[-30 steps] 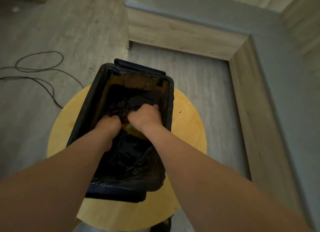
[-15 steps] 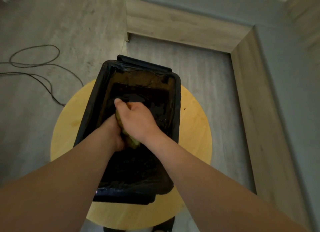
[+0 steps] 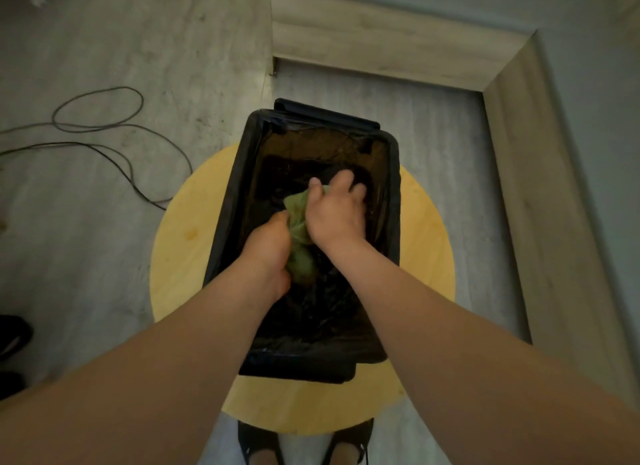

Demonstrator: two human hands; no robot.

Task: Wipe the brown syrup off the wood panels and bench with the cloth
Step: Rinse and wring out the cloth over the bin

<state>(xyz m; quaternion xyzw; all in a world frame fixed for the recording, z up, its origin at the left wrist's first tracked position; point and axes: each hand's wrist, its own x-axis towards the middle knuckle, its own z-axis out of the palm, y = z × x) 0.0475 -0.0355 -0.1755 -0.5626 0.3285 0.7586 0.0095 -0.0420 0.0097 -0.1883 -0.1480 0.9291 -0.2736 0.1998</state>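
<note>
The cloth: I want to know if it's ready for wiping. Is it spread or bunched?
Bunched: the green cloth is wadded between left hand and right hand over the black bin.

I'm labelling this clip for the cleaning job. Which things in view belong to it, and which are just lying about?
Part of the job:
- green cloth, gripped by left hand and right hand
- black lined bin under the hands

Lying about:
- round yellow table
- cable on the floor
- wood ledge

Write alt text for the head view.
Both hands, left hand and right hand, wring a green cloth over a black-lined bin on a round yellow stool. A cable loops across the grey floor.
</note>
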